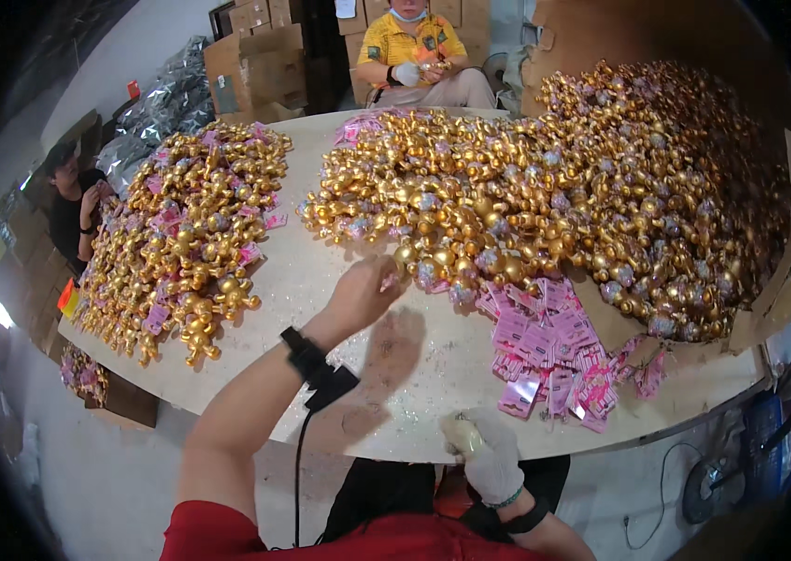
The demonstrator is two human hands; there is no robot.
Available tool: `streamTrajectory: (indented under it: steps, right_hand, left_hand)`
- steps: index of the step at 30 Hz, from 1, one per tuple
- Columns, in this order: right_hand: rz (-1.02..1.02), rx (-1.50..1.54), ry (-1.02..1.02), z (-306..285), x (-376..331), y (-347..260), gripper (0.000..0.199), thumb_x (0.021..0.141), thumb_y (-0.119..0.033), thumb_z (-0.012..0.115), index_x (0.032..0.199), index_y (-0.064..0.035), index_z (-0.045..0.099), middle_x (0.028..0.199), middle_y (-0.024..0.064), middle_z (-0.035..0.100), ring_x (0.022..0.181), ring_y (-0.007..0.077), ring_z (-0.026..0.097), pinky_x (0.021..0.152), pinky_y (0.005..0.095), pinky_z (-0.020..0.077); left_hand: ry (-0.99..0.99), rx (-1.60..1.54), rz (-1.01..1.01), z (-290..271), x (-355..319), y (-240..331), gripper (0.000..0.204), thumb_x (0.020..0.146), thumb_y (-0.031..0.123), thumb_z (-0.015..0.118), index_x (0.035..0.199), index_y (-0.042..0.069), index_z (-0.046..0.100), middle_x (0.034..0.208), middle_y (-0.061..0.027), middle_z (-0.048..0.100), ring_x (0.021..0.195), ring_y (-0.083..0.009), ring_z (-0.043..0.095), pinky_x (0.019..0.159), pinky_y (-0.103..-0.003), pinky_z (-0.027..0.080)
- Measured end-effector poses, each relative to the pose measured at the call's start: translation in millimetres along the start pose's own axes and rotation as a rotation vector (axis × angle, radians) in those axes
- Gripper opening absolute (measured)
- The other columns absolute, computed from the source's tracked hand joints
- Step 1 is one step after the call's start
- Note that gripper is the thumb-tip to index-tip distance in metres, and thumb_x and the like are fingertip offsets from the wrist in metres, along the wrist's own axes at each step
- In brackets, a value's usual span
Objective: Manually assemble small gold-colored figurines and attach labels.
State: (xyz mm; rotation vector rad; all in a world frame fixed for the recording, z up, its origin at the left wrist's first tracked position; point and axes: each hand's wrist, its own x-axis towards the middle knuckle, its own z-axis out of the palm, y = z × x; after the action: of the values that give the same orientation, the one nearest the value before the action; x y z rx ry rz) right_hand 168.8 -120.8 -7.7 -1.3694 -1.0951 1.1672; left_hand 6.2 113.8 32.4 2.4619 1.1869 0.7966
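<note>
My bare left hand [367,290], with a black strap and small black device at the wrist, reaches to the near edge of a big heap of shiny gold figurines [451,206]. Its fingers are pinched together there; what they hold is too small to make out. My right hand [482,458], in a whitish glove with a stained yellowish part, is curled at the table's front edge. Whatever it grips is hidden. Between the heap and my right hand lie pink printed cards [545,341] in a loose pile.
On the left of the pale table [283,201] is another gold heap [185,234] with pink tags. A large cardboard box [778,304] at the right spills figurines. One person [411,47] sits across; another [76,201] is at the left. A cable hangs from my wrist device.
</note>
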Motion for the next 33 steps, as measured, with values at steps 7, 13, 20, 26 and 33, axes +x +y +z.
streamTrajectory:
  steps: [7,13,20,26,33]
  right_hand:
    - [0.032,0.112,0.030,5.0,-0.1,7.1,0.019,0.086,-0.020,0.058,0.085,-0.0010,0.062,0.066,0.0036,0.058,0.058,0.0093,0.053,0.051,0.0222,0.0414]
    - [0.095,0.254,0.036,1.1,0.0,6.6,0.017,0.085,-0.018,0.059,0.089,-0.0015,0.062,0.068,0.0045,0.059,0.060,0.0103,0.054,0.053,0.0230,0.0425]
    - [0.097,0.281,-0.026,-0.9,0.8,11.7,0.017,0.086,-0.015,0.056,0.091,0.0006,0.059,0.071,0.0061,0.057,0.061,0.0113,0.052,0.054,0.0235,0.0425]
    - [0.144,0.332,-0.025,-7.1,-0.1,11.8,0.022,0.088,-0.018,0.051,0.099,0.0005,0.058,0.075,0.0043,0.057,0.064,0.0085,0.052,0.055,0.0217,0.0436]
    - [0.126,0.328,-0.040,-3.6,0.8,14.0,0.020,0.088,-0.017,0.052,0.098,-0.0002,0.058,0.075,0.0046,0.057,0.063,0.0083,0.051,0.055,0.0211,0.0426]
  left_hand:
    - [0.127,0.134,0.107,46.9,35.6,-53.0,0.043,0.076,0.014,0.061,0.112,0.004,0.040,0.094,-0.0240,0.055,0.088,-0.0416,0.054,0.074,-0.048,0.046]
    - [-0.292,0.047,-0.188,9.9,1.3,-17.8,0.062,0.072,0.026,0.068,0.123,0.005,0.040,0.104,-0.0272,0.054,0.095,-0.0391,0.056,0.078,-0.044,0.048]
    - [-0.179,0.029,-0.287,29.9,9.8,-31.2,0.083,0.068,0.043,0.074,0.128,0.000,0.038,0.104,-0.0246,0.057,0.096,-0.0393,0.057,0.082,-0.041,0.047]
    - [-0.350,-0.025,-0.380,27.6,13.1,-34.9,0.097,0.061,0.042,0.080,0.129,-0.006,0.029,0.112,-0.0241,0.056,0.104,-0.0332,0.057,0.085,-0.035,0.046]
    - [0.044,-0.445,-0.503,34.0,-23.4,-39.0,0.066,0.072,0.028,0.075,0.117,-0.002,0.038,0.095,-0.0133,0.054,0.083,-0.0219,0.058,0.068,-0.033,0.049]
